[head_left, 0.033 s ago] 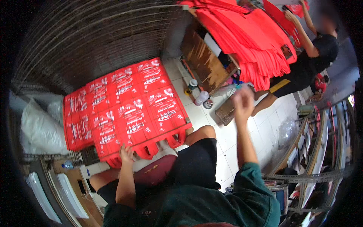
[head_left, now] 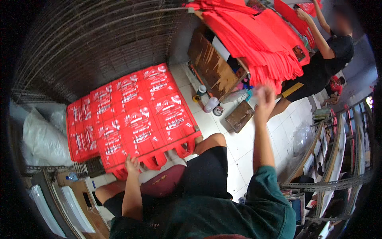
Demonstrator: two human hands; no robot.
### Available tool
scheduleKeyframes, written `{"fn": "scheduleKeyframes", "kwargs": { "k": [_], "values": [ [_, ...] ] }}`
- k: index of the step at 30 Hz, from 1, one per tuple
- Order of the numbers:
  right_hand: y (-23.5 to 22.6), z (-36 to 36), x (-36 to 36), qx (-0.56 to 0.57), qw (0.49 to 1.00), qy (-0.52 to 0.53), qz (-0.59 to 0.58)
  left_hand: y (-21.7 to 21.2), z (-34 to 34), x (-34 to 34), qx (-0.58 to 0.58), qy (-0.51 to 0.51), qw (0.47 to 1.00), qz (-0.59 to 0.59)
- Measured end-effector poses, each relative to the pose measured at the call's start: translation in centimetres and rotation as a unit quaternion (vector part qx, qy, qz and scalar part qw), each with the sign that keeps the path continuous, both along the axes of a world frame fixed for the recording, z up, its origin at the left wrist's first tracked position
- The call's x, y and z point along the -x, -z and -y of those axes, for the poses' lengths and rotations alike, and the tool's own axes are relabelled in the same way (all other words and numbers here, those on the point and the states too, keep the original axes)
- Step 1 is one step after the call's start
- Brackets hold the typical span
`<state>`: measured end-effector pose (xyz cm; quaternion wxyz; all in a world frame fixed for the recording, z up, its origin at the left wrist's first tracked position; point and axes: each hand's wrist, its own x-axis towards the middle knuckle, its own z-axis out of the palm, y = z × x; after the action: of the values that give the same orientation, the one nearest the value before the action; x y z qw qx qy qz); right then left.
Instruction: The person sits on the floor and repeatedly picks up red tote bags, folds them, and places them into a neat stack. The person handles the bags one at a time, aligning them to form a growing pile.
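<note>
Red printed tote bags (head_left: 131,107) lie in flat stacks side by side, with white lettering and drawings on them. Their red handles (head_left: 155,161) hang over the near edge, in front of my knees. My left hand (head_left: 132,164) rests at that near edge, beside a handle, its fingers stretched out on the red fabric. Raised out to the right, away from the bags, is my right hand (head_left: 264,104). Motion smears its fingers, so I cannot make out whether anything is in them.
A heap of red fabric pieces (head_left: 262,40) covers a table at the upper right, where another person (head_left: 330,51) lifts a red piece. Jars (head_left: 211,104) and a brown wooden stool (head_left: 240,116) stand on the tiled floor. White plastic sacks (head_left: 45,137) lie left; metal racks (head_left: 330,155) stand right.
My right hand has moved slightly to the right. My left hand stays at the near edge of the bags, and the whole view has shifted a little.
</note>
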<state>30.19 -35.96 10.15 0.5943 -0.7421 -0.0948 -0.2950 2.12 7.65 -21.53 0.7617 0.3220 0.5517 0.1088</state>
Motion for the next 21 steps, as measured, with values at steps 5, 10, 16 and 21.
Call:
{"fn": "scheduleKeyframes", "kwargs": {
  "k": [5, 10, 16, 21],
  "values": [
    [-11.4, 10.3, -13.6, -0.449, 0.87, -0.195, -0.063, -2.3, 0.1, -2.0, -0.024, 0.006, 1.0, 0.009],
    [-12.5, 12.9, -19.0, -0.625, 0.759, -0.169, -0.074, -3.8, 1.6, -0.6, -0.024, 0.018, 0.999, 0.037],
    [-10.2, 17.3, -25.0, -0.573, 0.816, -0.022, -0.076, -7.0, 3.1, -0.8, -0.052, 0.05, 0.997, 0.005],
    [-12.2, 17.6, -23.4, -0.406, 0.906, 0.092, -0.076, -10.0, 3.7, -1.2, -0.092, 0.079, 0.992, 0.02]
  ]
}}
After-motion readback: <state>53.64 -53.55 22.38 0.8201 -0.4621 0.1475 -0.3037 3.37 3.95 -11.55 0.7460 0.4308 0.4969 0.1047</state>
